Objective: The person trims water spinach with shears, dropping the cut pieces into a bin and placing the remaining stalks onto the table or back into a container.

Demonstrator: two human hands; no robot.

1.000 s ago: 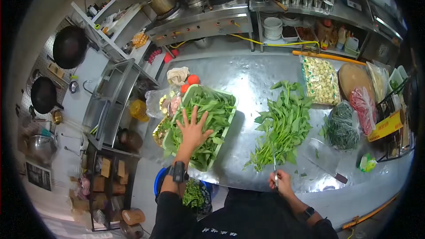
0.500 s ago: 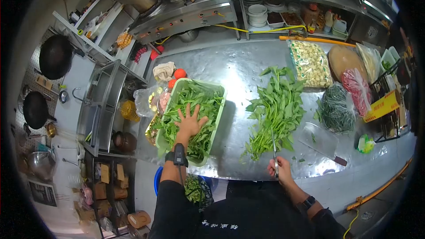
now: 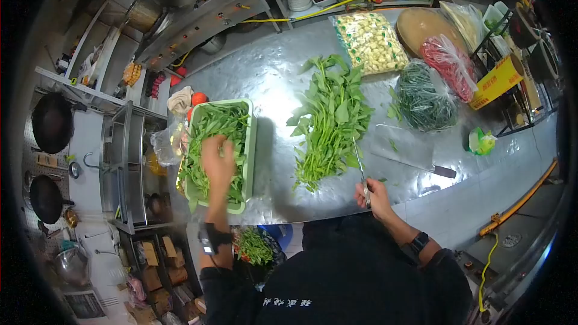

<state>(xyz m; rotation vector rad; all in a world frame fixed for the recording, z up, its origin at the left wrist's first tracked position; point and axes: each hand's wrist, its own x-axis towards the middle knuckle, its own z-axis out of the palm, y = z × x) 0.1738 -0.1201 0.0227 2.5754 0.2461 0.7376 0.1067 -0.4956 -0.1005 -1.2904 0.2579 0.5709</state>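
Observation:
In the head view my left hand (image 3: 218,162) is over the leafy greens (image 3: 226,121) in a light green plastic basket (image 3: 250,150). Motion blurs its fingers, so their grip does not show. My right hand (image 3: 379,197), at the table's near edge, is closed around the handles of metal scissors (image 3: 359,159). Their long blades point away from me, beside a loose pile of long-stemmed leafy greens (image 3: 334,120) lying on the steel table (image 3: 274,162). A broad cleaver (image 3: 403,147) with a dark handle lies flat to the right of the scissors.
A bag of pale, chopped pieces (image 3: 370,42), a round wooden board (image 3: 430,27), a bag of green strands (image 3: 426,99) and a red bag (image 3: 448,66) crowd the right back. Tomatoes (image 3: 198,98) and a cloth (image 3: 180,101) sit behind the basket. Below the near edge, a bin holds green scraps (image 3: 256,247).
My left hand was spread flat on the greens in the basket; now it is raised and blurred, fingers bent. My right hand still holds the scissors. The whole view has shifted.

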